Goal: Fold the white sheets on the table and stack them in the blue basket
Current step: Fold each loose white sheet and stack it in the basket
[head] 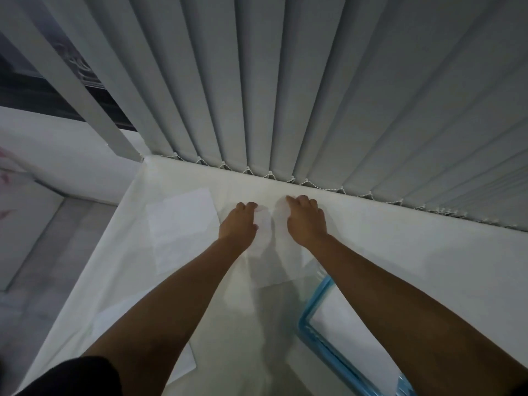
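**Thin white rectangular sheet (281, 261) held at its far edge by both hands**

The sheet lies flat in the middle of the frame on the white bench (400, 267), its near edge just beside the blue plastic basket (313, 299). The left hand (238, 221) and right hand (305, 218) sit side by side at the sheet's far end, fingers curled down onto it and gripping its edge, with a narrow gap between them. A second flat white sheet (180, 218) lies just left of the left hand. The basket sits at the lower right, partly under the right forearm, and holds a white folded stack (343, 332). Grey vertical blind slats (285, 81) hang across the upper frame, ending at the bench's far edge.
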`<action>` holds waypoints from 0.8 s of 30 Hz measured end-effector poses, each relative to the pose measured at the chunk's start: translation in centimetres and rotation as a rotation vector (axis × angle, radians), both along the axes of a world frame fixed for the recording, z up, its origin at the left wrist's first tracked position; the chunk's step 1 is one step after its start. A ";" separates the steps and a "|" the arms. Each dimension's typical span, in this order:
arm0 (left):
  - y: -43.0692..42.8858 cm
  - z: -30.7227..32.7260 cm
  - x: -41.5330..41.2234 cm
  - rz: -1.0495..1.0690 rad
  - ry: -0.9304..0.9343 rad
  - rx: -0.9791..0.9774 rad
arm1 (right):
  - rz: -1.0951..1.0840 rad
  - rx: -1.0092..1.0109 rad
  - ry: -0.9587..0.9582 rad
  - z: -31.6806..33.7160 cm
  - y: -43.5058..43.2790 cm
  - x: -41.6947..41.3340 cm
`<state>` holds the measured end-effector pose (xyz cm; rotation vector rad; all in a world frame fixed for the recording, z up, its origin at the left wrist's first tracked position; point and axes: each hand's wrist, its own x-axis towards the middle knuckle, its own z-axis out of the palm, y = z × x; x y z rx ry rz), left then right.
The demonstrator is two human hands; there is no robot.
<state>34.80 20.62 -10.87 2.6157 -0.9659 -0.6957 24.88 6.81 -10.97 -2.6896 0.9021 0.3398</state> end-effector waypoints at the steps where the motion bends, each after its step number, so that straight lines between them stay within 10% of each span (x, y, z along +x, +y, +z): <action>1: -0.2 -0.1 0.4 -0.009 0.034 -0.002 | -0.008 0.006 -0.008 0.0 -0.3 0.2; 12: 2.8 1.1 -1.1 -0.200 0.009 -0.209 | -0.009 0.172 -0.154 3.0 -0.1 -2.3; 24: 5.5 0.9 -4.2 -0.185 0.030 -0.110 | 0.203 -0.030 0.172 2.9 4.3 -7.1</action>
